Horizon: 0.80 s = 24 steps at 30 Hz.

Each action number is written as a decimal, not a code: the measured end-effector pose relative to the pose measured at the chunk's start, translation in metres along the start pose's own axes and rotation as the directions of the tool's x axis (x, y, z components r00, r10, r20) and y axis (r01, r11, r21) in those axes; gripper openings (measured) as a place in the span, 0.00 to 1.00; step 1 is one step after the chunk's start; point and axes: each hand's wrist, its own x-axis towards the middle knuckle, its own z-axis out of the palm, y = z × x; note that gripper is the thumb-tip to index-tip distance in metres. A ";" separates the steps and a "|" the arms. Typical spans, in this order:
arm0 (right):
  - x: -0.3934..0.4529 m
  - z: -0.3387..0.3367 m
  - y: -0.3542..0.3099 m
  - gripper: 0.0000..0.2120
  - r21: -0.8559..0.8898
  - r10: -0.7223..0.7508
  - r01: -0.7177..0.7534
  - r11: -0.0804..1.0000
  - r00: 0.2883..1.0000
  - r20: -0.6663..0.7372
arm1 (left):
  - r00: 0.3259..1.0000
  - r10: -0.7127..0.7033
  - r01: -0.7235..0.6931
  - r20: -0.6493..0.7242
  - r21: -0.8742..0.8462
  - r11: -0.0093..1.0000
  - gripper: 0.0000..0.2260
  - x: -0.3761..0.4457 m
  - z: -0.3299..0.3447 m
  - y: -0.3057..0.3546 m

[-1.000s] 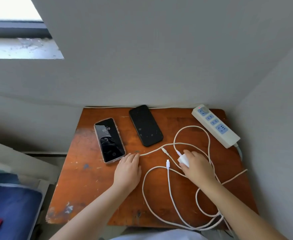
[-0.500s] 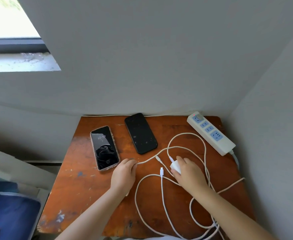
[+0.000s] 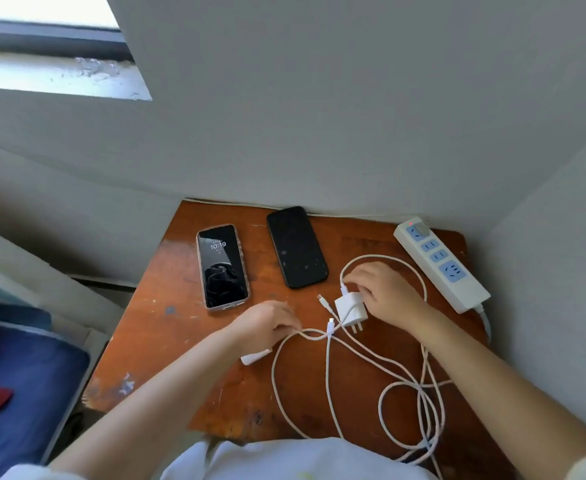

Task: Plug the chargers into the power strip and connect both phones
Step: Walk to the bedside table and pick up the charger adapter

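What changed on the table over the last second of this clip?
The right hand has lifted and tipped the white charger plug, so its prongs now show. The left hand left the table beside the lit phone and closed on a white cable; a second white charger shows beneath it. Both phones, including the dark phone, and the power strip stayed put.

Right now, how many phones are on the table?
2. The lit phone lies on the left, the dark phone beside it near the wall. None looks hidden.
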 end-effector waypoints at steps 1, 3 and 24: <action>0.006 -0.001 0.001 0.16 -0.006 -0.008 0.009 1.000 0.991 0.134 | 1.000 -0.002 0.000 0.026 0.052 0.999 0.10 0.001 0.001 -0.001; 0.015 0.002 0.002 0.20 -0.080 -0.002 0.027 0.996 0.953 0.303 | 0.999 -0.022 0.017 0.037 0.146 0.989 0.10 0.001 0.005 -0.004; -0.006 0.006 0.023 0.20 -0.345 -0.132 0.174 0.922 0.981 0.143 | 0.934 -0.357 0.342 -0.018 0.340 0.876 0.28 0.012 0.020 0.015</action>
